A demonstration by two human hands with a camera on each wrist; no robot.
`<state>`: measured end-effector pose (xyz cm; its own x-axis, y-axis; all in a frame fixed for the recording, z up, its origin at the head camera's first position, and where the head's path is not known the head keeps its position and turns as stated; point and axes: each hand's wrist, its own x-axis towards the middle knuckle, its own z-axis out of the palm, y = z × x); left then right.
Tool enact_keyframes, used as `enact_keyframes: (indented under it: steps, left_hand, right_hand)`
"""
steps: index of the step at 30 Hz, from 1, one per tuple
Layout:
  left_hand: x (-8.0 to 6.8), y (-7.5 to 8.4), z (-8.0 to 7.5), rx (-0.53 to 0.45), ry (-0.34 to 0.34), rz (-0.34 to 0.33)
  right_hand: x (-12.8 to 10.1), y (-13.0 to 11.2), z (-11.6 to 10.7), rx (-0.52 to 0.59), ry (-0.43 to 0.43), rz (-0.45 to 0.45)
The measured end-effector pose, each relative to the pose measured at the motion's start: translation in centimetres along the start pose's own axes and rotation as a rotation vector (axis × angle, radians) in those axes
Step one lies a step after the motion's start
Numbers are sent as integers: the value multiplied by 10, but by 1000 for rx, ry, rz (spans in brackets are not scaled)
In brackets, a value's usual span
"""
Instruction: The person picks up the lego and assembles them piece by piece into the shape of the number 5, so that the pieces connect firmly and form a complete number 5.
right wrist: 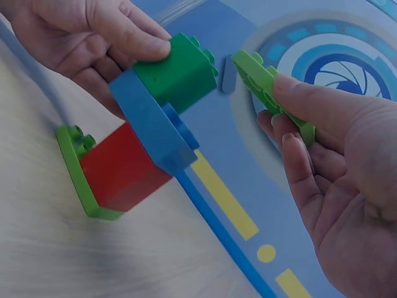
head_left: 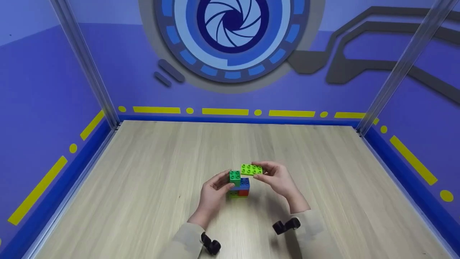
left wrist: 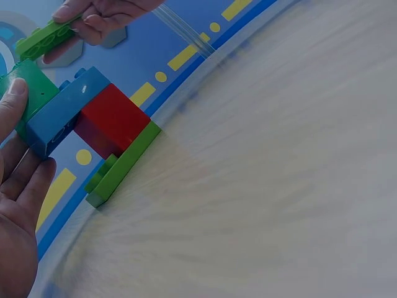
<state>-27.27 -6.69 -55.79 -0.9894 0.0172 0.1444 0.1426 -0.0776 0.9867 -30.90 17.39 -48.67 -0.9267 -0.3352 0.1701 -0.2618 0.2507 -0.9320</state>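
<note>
A small stack of toy building bricks stands on the wooden table. At its base lies a thin lime-green brick (left wrist: 127, 167), with a red brick (right wrist: 124, 167) over one part of it. Across the red one sits a blue brick (right wrist: 152, 124), and a darker green brick (head_left: 234, 177) tops one end, leaving blue studs bare. My left hand (head_left: 212, 196) grips that green brick between thumb and fingers. Up and to the right of the stack, my right hand (head_left: 279, 178) pinches a second thin lime-green brick (head_left: 250, 169), studs up and apart from the stack.
The pale wooden table (head_left: 161, 162) spreads around the hands. Blue walls with yellow markings (head_left: 225, 111) close it in at the back and both sides. Black wrist straps (head_left: 286, 226) sit at the sleeves.
</note>
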Motion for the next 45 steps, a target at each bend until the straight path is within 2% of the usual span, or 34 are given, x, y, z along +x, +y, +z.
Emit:
enact_keyframes:
  steps: [14,18,32,39,45]
  left_hand:
    - [-1,2,-1,20,-34,28]
    - [-2,1,-1,25,-38,28]
    - [-2,1,-2,27,-48,37]
    - [-3,3,2,15,-32,111]
    - [-4,7,5,-2,-14,117]
  right_hand:
    - [-1,-7,18,-15,-94,-30]
    - [-1,-7,20,-35,-98,-47]
    - [1,-5,23,-18,-114,-17]
    - [0,-7,23,-16,-116,-6]
    - [0,-9,24,-20,-126,-6]
